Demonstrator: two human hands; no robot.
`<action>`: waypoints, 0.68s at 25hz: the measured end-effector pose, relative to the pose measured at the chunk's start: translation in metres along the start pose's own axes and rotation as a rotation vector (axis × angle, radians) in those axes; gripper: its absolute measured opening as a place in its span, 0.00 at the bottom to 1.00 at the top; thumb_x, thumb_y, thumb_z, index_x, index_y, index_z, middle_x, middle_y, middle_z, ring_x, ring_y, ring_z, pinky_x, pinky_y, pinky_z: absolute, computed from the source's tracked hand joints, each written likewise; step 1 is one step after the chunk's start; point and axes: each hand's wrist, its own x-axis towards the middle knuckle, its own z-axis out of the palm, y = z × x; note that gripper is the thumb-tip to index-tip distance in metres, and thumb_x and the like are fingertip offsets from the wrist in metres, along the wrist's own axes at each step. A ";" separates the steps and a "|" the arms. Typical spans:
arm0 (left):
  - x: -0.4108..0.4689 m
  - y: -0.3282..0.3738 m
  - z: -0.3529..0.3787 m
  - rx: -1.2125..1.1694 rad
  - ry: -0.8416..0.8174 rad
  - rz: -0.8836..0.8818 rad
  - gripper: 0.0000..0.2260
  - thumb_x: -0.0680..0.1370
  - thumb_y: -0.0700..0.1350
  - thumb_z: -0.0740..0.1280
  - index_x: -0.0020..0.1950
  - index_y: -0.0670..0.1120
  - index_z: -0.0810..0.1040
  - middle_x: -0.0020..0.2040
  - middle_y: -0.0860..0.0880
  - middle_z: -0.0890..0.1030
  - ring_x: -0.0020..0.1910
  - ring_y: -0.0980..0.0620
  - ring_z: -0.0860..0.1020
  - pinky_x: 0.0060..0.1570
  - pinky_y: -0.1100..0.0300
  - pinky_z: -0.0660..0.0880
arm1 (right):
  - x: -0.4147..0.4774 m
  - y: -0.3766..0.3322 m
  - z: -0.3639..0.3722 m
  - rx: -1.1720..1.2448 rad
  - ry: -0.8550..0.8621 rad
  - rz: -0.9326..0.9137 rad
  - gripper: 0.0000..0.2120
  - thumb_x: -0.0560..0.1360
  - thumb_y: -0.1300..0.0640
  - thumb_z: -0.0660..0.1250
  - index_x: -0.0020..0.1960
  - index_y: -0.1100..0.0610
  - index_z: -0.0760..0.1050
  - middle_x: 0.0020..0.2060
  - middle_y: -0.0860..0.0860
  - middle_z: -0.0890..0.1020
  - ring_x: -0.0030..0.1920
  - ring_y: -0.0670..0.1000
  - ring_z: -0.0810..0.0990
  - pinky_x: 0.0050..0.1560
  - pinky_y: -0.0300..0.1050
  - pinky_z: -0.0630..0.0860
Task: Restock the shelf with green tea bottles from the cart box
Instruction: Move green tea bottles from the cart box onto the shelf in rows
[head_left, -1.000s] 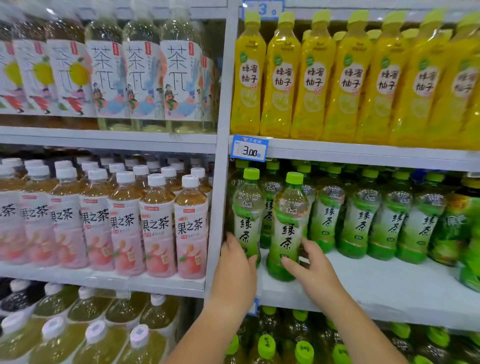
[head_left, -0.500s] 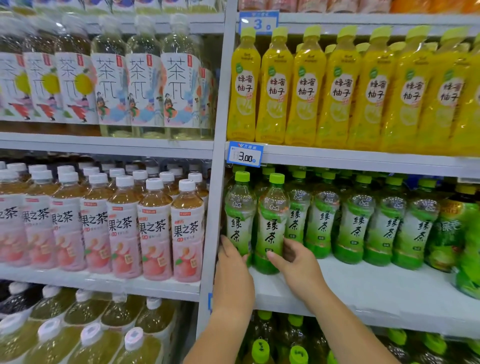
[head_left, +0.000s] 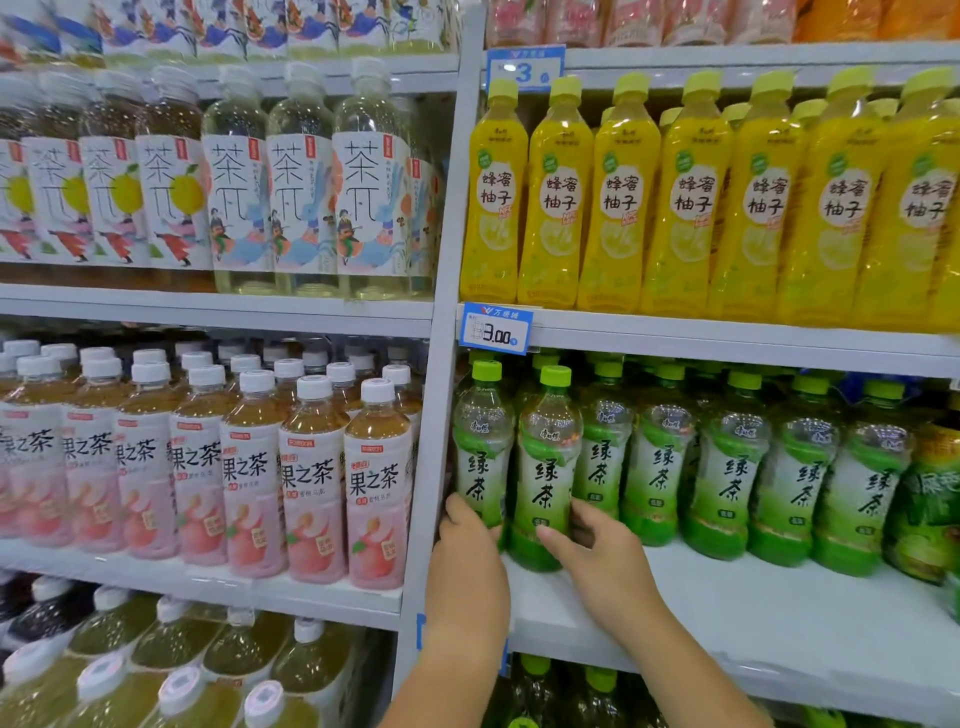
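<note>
Two green tea bottles stand at the left end of the white shelf (head_left: 727, 613), in front of a row of the same bottles (head_left: 727, 467). My left hand (head_left: 467, 566) wraps the base of the leftmost green tea bottle (head_left: 480, 447), beside the shelf upright. My right hand (head_left: 602, 561) holds the base of the second green tea bottle (head_left: 548, 467), thumb in front and fingers behind it. Both bottles stand upright on the shelf. The cart box is out of view.
A grey upright post (head_left: 441, 364) divides the shelving. Pink-labelled tea bottles (head_left: 311, 478) fill the left bay at the same level. Yellow honey-citron bottles (head_left: 675, 197) stand above, with a 3.00 price tag (head_left: 496, 332). Bare shelf board lies before the green row.
The two front bottles have slid left and back toward the row, with both hands staying on their bases. The camera has moved closer and tilted up.
</note>
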 end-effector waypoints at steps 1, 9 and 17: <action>0.000 -0.001 0.002 -0.018 0.012 -0.006 0.21 0.82 0.51 0.64 0.70 0.44 0.63 0.59 0.45 0.80 0.54 0.48 0.82 0.50 0.56 0.80 | 0.001 0.002 0.001 0.002 -0.001 -0.007 0.12 0.75 0.54 0.73 0.53 0.39 0.77 0.49 0.36 0.84 0.52 0.35 0.81 0.54 0.33 0.78; -0.002 -0.002 0.001 -0.027 0.029 0.013 0.23 0.82 0.51 0.63 0.73 0.44 0.61 0.60 0.45 0.79 0.55 0.47 0.82 0.51 0.53 0.80 | -0.002 -0.004 0.002 0.002 -0.001 0.013 0.14 0.76 0.53 0.72 0.56 0.37 0.73 0.49 0.31 0.79 0.50 0.30 0.77 0.51 0.27 0.74; 0.000 -0.005 -0.002 0.120 0.027 0.054 0.21 0.81 0.53 0.63 0.68 0.43 0.63 0.57 0.42 0.80 0.54 0.43 0.82 0.50 0.50 0.82 | -0.007 -0.009 0.000 -0.027 0.008 0.047 0.15 0.77 0.53 0.71 0.59 0.40 0.71 0.47 0.30 0.76 0.50 0.32 0.76 0.49 0.28 0.70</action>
